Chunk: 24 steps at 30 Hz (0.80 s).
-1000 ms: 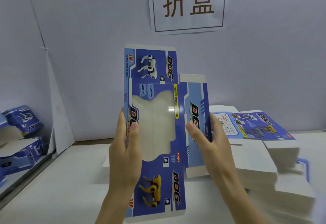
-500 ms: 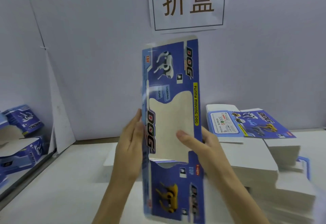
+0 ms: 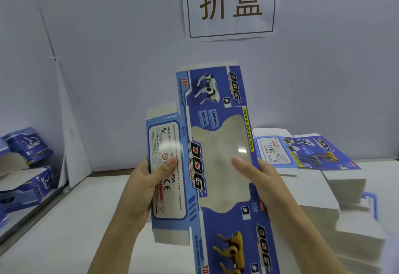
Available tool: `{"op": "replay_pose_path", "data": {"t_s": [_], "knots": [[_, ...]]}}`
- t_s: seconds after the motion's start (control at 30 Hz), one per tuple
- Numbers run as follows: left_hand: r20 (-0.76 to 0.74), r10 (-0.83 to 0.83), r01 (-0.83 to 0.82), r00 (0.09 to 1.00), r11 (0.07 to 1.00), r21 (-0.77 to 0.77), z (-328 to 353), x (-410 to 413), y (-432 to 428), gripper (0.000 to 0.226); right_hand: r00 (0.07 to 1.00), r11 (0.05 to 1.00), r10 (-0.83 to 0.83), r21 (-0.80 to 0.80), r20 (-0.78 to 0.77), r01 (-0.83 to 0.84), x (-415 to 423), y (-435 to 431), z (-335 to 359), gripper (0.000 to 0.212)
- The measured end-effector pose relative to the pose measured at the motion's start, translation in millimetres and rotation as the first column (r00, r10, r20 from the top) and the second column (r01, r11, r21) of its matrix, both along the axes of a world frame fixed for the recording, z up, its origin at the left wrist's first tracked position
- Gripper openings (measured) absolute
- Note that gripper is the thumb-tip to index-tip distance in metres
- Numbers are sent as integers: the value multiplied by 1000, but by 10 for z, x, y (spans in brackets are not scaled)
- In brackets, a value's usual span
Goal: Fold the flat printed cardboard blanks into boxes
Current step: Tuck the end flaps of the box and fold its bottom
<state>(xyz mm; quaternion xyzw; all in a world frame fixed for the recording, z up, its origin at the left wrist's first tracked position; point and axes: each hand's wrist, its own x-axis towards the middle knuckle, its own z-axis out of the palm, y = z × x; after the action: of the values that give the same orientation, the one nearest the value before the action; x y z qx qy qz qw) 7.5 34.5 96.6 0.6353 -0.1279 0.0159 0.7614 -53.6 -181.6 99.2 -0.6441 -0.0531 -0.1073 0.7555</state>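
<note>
Blank: I held the flat blue printed cardboard blank with the clear window [image 3: 218, 157] upright in the air, in front of the white paper sign with two dark characters [image 3: 230, 4] and below it; its lower end ran out of view at the bottom.
Left hand: My left hand [image 3: 143, 185] gripped the narrow side panel with the white warning label [image 3: 166, 172], thumb pressed on the print, fingers curled behind it.
Right hand: My right hand [image 3: 259, 178] pinched the opposite long edge, thumb lying on the window film, fingers hidden behind the card.
Step in hand: I judged I was opening the blank along its long creases into a sleeve.
Doing it well: I reckoned the thumbs should sit beside the score lines, not on the film, and push the two edges toward each other evenly so the panels square up without buckling the window.
Supply: The stack of white-backed flat blanks [image 3: 323, 191] lay below and right of the sign.
Done pieces: Blue folded boxes [image 3: 28, 146] sat far left of the sign.
</note>
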Motion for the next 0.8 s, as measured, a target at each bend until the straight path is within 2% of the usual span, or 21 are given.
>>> {"op": "replay_pose_path", "data": {"t_s": [0.07, 0.23, 0.37, 0.4, 0.6, 0.73, 0.8], "knots": [[11, 10, -10, 1000, 1000, -3, 0, 6, 8, 51, 1000, 998, -25, 63, 12, 25, 9, 4, -10, 18], [28, 39, -40, 999, 999, 38, 14, -8, -15, 49, 999, 990, -35, 138, 28, 31, 45, -20, -56, 28], [48, 71, -72, 996, 997, 26, 19, -40, -72, 45, 997, 998, -52, 30, 57, 50, 35, -46, -29, 53], [49, 84, -85, 995, 996, 24, 15, -47, -89, 45, 996, 998, -66, 9, 59, 65, 26, -49, -24, 54], [24, 91, -91, 996, 996, 2, 1, -74, -137, 46, 994, 996, -83, -22, 70, 85, 2, -73, -7, 51], [28, 82, -82, 996, 997, -7, 1, -56, -123, 50, 998, 999, -9, 41, 62, 7, -19, -97, 7, 22], [33, 88, -88, 996, 996, -5, -7, -42, -108, 50, 997, 996, 3, 84, 73, -10, -4, -100, -4, 16]]}}
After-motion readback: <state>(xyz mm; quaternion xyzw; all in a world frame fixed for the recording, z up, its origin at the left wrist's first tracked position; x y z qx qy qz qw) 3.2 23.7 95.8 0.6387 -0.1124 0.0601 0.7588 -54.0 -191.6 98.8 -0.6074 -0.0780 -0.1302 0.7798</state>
